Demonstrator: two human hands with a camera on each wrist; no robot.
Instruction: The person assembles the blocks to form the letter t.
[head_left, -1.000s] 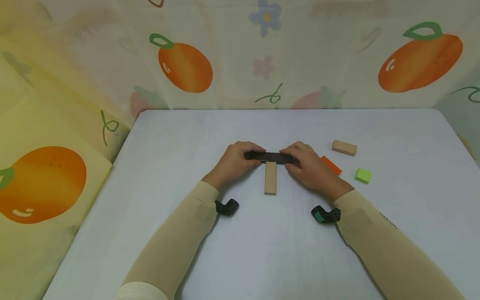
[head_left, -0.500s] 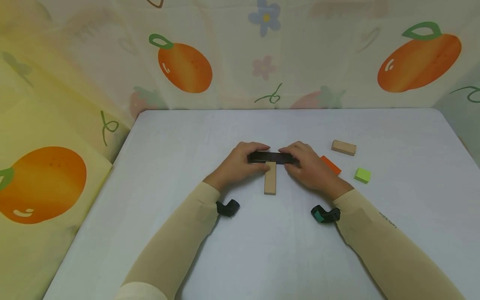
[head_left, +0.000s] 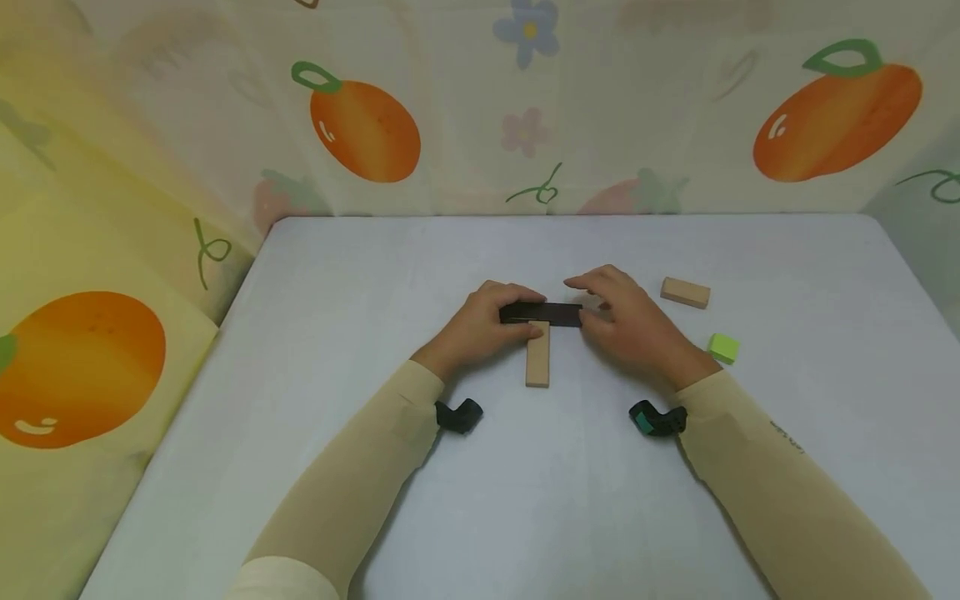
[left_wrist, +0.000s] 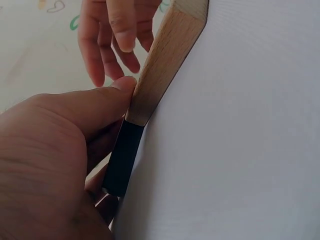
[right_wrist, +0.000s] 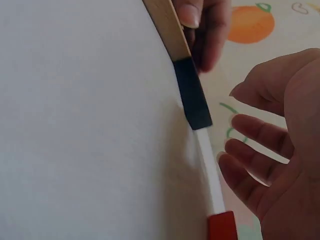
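Note:
My left hand (head_left: 483,323) holds a dark bar of two black blocks (head_left: 558,314) on the white table, fingers along its far side. Its thumb lies on the near end of a plain wooden block (head_left: 537,367) that butts against the bar's middle, forming a T shape. In the left wrist view the thumb tip presses on the wooden block (left_wrist: 165,60), beside the black block (left_wrist: 122,160). My right hand (head_left: 633,321) hovers by the bar's right end, fingers spread and holding nothing; the right wrist view shows a gap between its fingertips and the black block (right_wrist: 192,95).
Another wooden block (head_left: 685,292) and a lime green block (head_left: 723,348) lie right of my right hand. An orange-red block (right_wrist: 223,227) shows in the right wrist view, hidden behind the hand from above. A fruit-patterned cloth (head_left: 465,108) hangs behind the table (head_left: 375,275).
My right hand has let go of the bar's right end, its fingers lifting and spreading as it shifts right over the orange block. My left hand has slid slightly right, its thumb onto the wooden block.

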